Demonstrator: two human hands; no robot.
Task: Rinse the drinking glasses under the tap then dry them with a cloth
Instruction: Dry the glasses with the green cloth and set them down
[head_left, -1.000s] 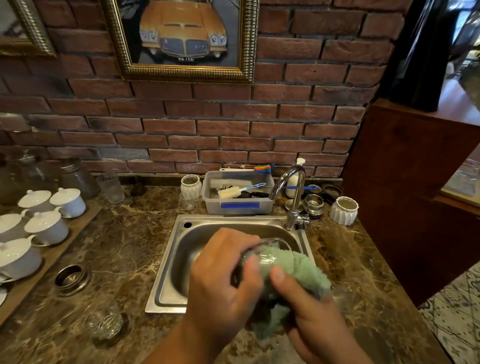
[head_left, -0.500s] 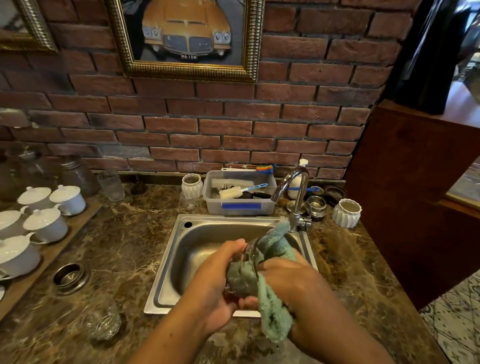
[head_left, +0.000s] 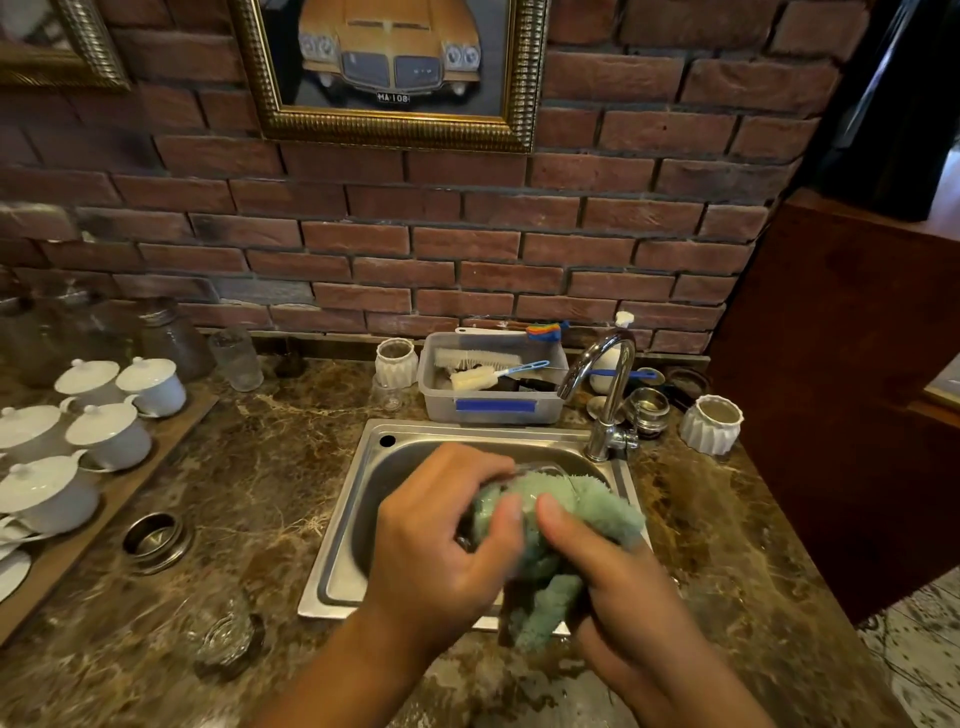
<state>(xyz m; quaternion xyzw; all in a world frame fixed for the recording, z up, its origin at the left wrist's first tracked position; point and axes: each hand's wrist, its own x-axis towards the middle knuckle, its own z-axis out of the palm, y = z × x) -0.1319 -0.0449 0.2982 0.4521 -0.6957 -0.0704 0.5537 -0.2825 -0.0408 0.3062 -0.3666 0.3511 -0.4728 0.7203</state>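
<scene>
While the left hand (head_left: 441, 535) grips the drinking glass (head_left: 524, 486) above the sink (head_left: 358, 483) to steady it, the right hand (head_left: 623, 587) clutches the green cloth (head_left: 602, 512) against it, likely drying.

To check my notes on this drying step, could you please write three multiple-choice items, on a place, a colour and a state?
1. Where is the plastic tub? A) on the counter behind the sink B) inside the sink C) on a shelf
2. What colour is the cloth? A) red B) white C) green
3. How is the tap? A) running hard B) not running C) wrapped in the cloth

A: the tub stands past the sink's back rim.
C: the cloth in the right hand, at the glass that the left hand grips, is green.
B: no stream leaves the spout.
</scene>
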